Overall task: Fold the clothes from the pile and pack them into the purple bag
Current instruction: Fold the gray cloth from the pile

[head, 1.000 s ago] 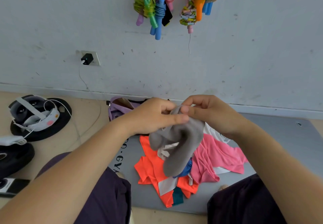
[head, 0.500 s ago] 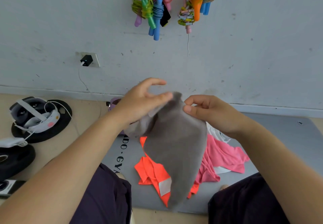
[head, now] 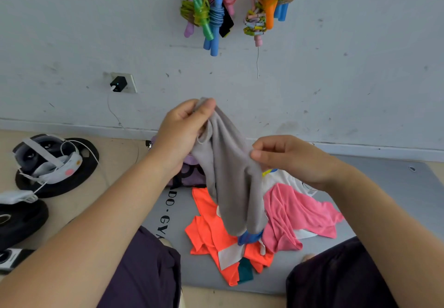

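Observation:
A grey garment (head: 230,175) hangs in the air above the pile. My left hand (head: 182,134) pinches its top corner, raised high. My right hand (head: 288,161) pinches the garment's right edge lower down. Below lies the pile on a grey mat (head: 384,187): an orange garment (head: 211,233), a pink one (head: 295,214), a white one (head: 286,180) and a bit of blue cloth (head: 249,238). The purple bag (head: 192,175) sits behind the pile by the wall, mostly hidden by my left hand and the grey garment.
Black weight plates (head: 21,218) lie on the floor at the left, one bearing a white headset (head: 48,161) with a cable. Skipping ropes (head: 211,9) hang on the wall above. A charger (head: 119,84) sits in a wall socket. My legs in dark shorts flank the pile.
My left hand has risen, lifting the garment's top corner, while my right hand slid down along its edge. The grey garment now hangs longer and narrower over the pile.

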`<action>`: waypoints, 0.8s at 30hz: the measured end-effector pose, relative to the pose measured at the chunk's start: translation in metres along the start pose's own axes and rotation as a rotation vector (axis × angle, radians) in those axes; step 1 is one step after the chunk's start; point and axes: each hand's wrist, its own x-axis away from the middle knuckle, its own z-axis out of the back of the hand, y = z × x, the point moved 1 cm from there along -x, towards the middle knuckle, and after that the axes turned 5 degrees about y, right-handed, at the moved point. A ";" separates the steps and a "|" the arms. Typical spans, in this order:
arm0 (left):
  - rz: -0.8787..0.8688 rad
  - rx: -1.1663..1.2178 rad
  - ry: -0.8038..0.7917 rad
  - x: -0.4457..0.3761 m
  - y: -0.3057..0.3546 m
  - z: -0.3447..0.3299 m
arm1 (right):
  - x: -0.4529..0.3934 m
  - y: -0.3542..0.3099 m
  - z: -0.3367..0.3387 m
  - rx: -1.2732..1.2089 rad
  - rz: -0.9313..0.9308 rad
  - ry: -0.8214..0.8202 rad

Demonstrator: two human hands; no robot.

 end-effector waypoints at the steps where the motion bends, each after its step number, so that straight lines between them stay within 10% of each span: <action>1: -0.016 -0.083 0.055 -0.002 -0.001 0.003 | 0.001 -0.001 0.001 -0.011 0.017 0.027; 4: -0.043 -0.327 -0.004 -0.002 -0.006 0.004 | -0.001 -0.002 0.000 -0.048 0.052 0.118; 9: 0.034 -0.302 -0.598 0.021 -0.013 -0.019 | -0.003 -0.003 -0.008 -0.076 0.041 0.100; 19: 0.030 -0.116 0.023 -0.001 0.000 0.002 | -0.001 0.001 0.004 0.057 0.011 0.067; 24: 0.037 -0.278 -0.351 0.006 -0.003 -0.004 | -0.002 -0.002 -0.008 -0.026 0.080 0.121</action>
